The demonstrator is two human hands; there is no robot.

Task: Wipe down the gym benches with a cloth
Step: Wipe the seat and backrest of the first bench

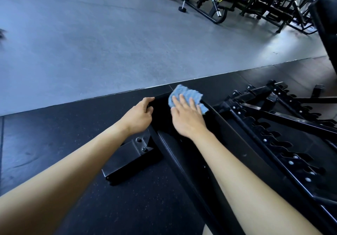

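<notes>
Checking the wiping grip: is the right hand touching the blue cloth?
Touching. The head view shows the right hand laid flat on the cloth, fingers spread over it, pressing it onto the bench pad.

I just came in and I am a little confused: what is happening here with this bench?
A person is cleaning a black gym bench. The right hand lies flat on a blue cloth and presses it onto the far end of the bench pad. The left hand grips the left edge of the pad, its fingers curled over the edge, apparently to steady it. The bench stands on black rubber flooring, with a black metal rack to its right.
</notes>
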